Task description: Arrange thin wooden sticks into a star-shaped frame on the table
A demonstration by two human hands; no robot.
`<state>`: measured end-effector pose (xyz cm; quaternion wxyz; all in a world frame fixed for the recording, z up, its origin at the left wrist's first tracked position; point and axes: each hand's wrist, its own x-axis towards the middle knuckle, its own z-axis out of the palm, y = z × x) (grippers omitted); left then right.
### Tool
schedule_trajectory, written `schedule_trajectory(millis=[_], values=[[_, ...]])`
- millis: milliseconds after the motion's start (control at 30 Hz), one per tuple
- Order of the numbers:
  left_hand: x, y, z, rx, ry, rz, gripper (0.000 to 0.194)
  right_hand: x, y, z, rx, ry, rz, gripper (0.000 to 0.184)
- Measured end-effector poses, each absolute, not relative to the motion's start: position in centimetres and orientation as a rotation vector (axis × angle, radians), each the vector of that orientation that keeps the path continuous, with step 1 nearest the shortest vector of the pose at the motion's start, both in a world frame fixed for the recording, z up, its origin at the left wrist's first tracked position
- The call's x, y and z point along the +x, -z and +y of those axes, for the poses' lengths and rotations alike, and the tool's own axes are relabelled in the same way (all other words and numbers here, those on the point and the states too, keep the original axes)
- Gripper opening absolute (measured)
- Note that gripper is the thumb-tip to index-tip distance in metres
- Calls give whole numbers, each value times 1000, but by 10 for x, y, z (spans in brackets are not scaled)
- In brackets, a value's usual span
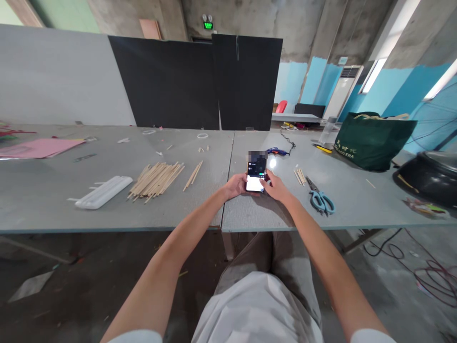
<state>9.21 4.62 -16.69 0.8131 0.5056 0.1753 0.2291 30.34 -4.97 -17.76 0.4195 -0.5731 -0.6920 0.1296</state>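
Note:
A lit smartphone [256, 172] is held upright over the near part of the table. My left hand [236, 186] is closed round its left side, thumb at the screen edge. My right hand [275, 186] grips the right side, its thumb on the lower white part of the screen. To the left lie a pile of thin wooden sticks [155, 180] and a few separate sticks [193, 176]. Right of my hands are several short sticks [300, 176] and blue-handled scissors [320, 200]. Behind the phone rests a blue glue gun [277, 151] with its cord.
A white power strip [104, 192] and pink sheets [41, 147] lie on the left of the grey table [193, 209]. Black panels [171, 85] stand along the back. At right are a green bag [373, 140], a yellow cutter [323, 149] and a black helmet-like object [426, 178].

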Motion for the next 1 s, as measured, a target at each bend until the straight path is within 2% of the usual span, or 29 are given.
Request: schedule_trajectory(millis=[233,433,600,1000], values=[[94,170,51,1026,-482,371,54,303,179,-48,-1430,-309,-1713,38],[97,173,58,977,-447,333,55,303,179,-48,-1418,-339,-1748,50],[96,171,57,1006,-441,333,54,304,179,-48,-1412,-324,-1759,45],[96,172,57,1016,-455,353,50,305,179,-48,-1413,-349,-1750,51]])
